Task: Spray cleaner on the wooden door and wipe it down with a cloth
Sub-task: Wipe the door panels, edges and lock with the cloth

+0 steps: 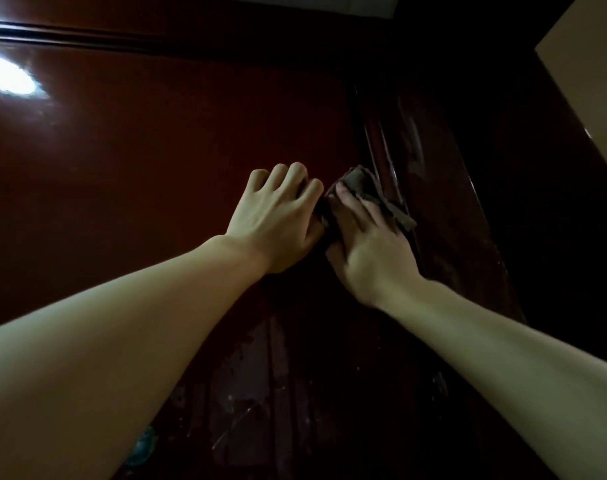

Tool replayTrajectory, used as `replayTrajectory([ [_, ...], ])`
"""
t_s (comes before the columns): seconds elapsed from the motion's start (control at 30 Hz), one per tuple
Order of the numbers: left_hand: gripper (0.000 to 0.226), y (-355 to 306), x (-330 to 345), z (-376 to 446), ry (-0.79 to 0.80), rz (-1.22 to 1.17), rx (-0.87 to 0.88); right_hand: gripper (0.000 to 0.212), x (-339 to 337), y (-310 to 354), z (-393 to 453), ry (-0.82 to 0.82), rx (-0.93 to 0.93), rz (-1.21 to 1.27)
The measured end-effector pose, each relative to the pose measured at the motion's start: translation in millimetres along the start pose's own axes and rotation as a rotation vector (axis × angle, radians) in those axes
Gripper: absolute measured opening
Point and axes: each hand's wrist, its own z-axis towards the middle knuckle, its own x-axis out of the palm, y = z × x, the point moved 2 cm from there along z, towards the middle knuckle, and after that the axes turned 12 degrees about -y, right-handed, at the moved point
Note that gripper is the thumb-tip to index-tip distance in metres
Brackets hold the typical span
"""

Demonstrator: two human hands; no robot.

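**Both hands on the cloth, up against the door's raised moulding**

Head view, only one angle: left hand point(278, 216) has its fingers curled down against the door point(156, 150), and it looks like it's pinching the left end of the cloth point(364, 190), though the spot where they meet is pretty dark. Right hand point(368, 244) lies flatter, fingers laid over the cloth and pressing it onto the wood. Cloth is a dark grey-brown rag, bunched and wrinkly, with its long axis slanting from upper left down to lower right, and its far corner flopping onto the raised moulding point(385, 143). Door is glossy reddish-brown wood, smooth, with a bright glare patch point(9, 77) upper left. Lower panel looks smeary and streaked.
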Motion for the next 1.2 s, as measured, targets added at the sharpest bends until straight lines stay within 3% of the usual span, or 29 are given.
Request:
replayTrajectory([
  [0.2,0.055,-18,5,9,0.034,0.002,-0.005,0.081,-12,-16,-40,0.055,-0.039,-0.066],
  [0.47,0.054,-32,14,30,0.045,0.022,-0.014,0.068,-11,-48,31,0.098,0.019,-0.089],
  [0.6,0.049,-42,21,39,0.04,0.001,-0.016,0.079,-10,-50,-7,-0.005,0.035,-0.048],
  [0.73,0.053,-51,28,48,0.034,0.007,-0.021,0.084,-9,-52,-25,0.016,0.121,-0.031],
  [0.87,0.064,-51,34,64,0.036,0.016,-0.035,0.072,-10,-59,7,-0.006,0.136,0.032],
  [0.93,0.058,-46,37,73,0.022,0.025,-0.052,0.063,-9,-66,31,0.005,0.13,0.053],
  [1.03,0.05,-35,44,87,0.02,0.043,-0.098,0.06,-6,-76,69,0.053,0.124,0.033],
  [1.2,0.05,-17,54,114,0.041,0.062,-0.107,0.061,0,-94,122,-0.014,0.199,0.05],
])
